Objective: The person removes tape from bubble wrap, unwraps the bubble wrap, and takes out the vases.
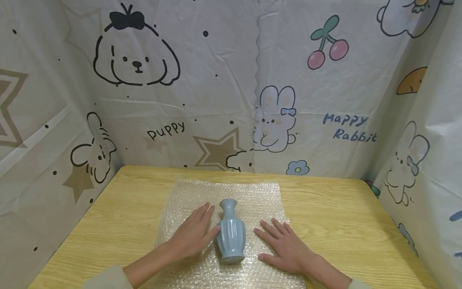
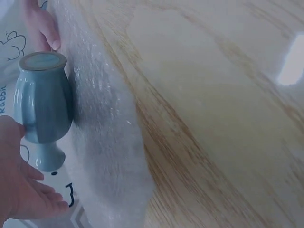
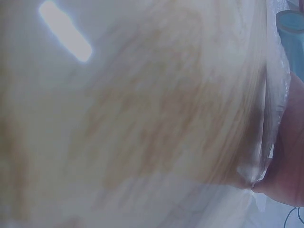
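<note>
A glossy pale blue ceramic vase [image 1: 232,237] lies on its side on a sheet of bubble wrap [image 1: 252,196], its flared mouth toward the far edge and its base toward me. My left hand [image 1: 195,230] is at the vase's left side, fingers extended and thumb tip right at its body. In the left wrist view the same hand [image 2: 21,175] spreads beside the vase [image 2: 45,102], near its neck. Right of the vase, my right hand [image 1: 286,249] rests palm down with fingers spread, over the right edge of the wrap. Only part of this hand [image 3: 289,147] shows in the right wrist view.
The wrap lies on a yellow wood-grain table [image 1: 343,216]. Behind it and along both sides hangs a pale cloth [image 1: 216,100] printed with cartoon puppies, rabbits and stars.
</note>
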Tool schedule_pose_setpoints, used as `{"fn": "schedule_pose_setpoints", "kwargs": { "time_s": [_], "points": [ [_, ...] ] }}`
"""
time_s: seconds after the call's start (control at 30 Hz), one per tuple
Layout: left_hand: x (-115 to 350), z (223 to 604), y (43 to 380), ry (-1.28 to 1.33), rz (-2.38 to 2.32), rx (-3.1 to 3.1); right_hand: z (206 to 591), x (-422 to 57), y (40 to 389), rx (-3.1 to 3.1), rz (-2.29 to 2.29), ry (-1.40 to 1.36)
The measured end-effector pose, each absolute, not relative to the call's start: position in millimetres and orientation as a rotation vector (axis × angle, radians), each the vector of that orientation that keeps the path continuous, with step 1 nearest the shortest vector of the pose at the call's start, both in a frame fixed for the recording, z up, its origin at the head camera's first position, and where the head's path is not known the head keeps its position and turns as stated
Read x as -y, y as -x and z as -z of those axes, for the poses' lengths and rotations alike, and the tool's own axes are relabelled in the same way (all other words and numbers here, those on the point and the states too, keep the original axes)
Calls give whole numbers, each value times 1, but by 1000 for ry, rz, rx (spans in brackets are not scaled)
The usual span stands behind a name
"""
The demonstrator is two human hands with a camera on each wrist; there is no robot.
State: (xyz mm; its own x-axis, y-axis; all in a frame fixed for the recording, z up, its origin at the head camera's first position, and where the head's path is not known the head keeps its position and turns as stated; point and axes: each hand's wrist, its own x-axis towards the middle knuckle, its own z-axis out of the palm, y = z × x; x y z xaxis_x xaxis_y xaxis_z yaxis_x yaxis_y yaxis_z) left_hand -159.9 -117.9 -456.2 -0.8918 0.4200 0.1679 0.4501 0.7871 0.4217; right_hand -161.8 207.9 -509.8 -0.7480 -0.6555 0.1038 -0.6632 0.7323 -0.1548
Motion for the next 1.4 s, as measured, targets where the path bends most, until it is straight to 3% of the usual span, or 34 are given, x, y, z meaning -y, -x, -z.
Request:
{"fn": "schedule_pose_setpoints", "kwargs": {
  "time_s": [0.43,0.7,1.4],
  "points": [
    [105,451,162,525,1235,3007,509,-208,163,2879,-272,-1097],
    [93,449,165,565,1435,2981,509,-208,163,2878,-286,-1110],
    [77,449,164,450,1470,3028,510,-207,163,2887,-283,-1110]
  ]
}}
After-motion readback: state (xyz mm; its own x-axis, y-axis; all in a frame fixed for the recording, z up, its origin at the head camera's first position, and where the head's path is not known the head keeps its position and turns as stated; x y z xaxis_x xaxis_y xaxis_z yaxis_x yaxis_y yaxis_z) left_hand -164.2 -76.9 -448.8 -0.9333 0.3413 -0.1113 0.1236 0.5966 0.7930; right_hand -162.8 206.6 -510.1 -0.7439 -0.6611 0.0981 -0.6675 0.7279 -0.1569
